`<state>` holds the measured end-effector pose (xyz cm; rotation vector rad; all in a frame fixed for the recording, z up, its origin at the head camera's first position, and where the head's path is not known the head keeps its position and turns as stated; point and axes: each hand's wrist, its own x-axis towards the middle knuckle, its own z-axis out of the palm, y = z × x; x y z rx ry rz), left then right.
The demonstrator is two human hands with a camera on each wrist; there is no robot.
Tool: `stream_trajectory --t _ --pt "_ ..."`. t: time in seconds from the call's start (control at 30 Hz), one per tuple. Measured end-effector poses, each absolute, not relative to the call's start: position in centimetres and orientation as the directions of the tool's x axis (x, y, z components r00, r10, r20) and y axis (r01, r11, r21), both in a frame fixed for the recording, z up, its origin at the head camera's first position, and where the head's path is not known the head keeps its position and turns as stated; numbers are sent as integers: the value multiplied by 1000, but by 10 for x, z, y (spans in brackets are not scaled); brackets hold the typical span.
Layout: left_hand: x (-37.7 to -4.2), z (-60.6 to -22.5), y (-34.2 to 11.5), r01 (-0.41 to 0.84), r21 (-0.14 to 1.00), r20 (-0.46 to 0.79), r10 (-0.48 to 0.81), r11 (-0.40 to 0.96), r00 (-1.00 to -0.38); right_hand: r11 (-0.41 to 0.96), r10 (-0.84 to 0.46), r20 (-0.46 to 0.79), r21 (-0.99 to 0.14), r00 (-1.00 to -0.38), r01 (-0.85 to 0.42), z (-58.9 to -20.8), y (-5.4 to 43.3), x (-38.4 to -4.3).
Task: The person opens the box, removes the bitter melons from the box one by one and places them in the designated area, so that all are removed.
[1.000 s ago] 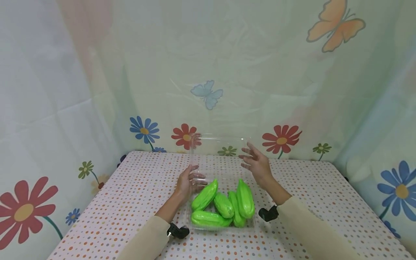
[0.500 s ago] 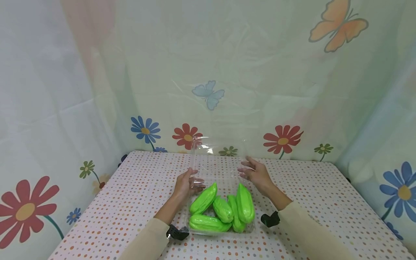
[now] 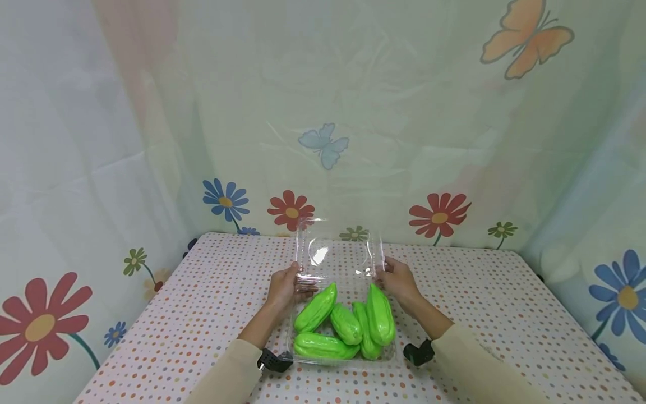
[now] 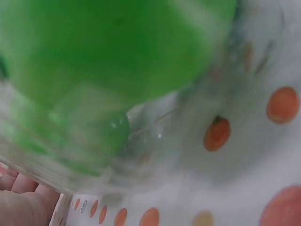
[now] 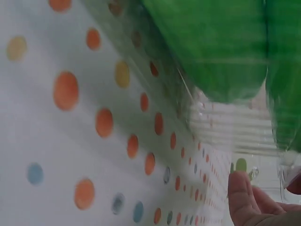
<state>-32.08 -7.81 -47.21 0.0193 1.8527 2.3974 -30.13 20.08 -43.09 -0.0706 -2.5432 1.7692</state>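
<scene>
A clear plastic clamshell box (image 3: 353,363) lies on the table with its see-through lid (image 3: 335,252) raised at the back. Inside are several bright green, ridged, elongated gourds; one gourd (image 3: 325,345) lies across the front, another gourd (image 3: 381,317) along the right side. My left hand (image 3: 281,289) holds the box's rear left corner, thumb up beside the lid's edge, fingers partly hidden behind. With thumb and fingers, my right hand (image 3: 401,285) pinches the lid's right edge; its fingertips (image 5: 240,181) show at the lid in the right wrist view. The left wrist view is mostly blurred green.
A dotted cloth covers the table (image 3: 464,336). Behind and at both sides hangs a curtain (image 3: 383,112) printed with flowers and butterflies. A black wrist camera (image 3: 419,353) sits at the right sleeve, another black camera (image 3: 275,360) at the left.
My right hand has come down along the lid's right side and closed on its edge. The lid has tipped slightly lower. The left hand has barely moved, and the gourds lie as before.
</scene>
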Motion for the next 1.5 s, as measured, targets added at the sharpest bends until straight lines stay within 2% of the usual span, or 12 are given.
stream_trajectory --t 0.6,1.0,1.27,1.5 --pt "-320 -475 -87 -76 968 -65 56 -239 -996 462 84 -53 -883 -995 86 -445 197 -294" --pt "-322 -472 -90 -110 970 -103 41 -217 -994 457 98 -47 -885 -994 87 -448 196 -292" --pt "-322 -473 -105 -150 965 -129 106 -216 -986 431 109 -45 -898 -993 88 -450 187 -291" --pt "-320 -474 -110 -139 967 -110 142 -213 -984 495 119 -45 -863 -992 99 -438 187 -283"
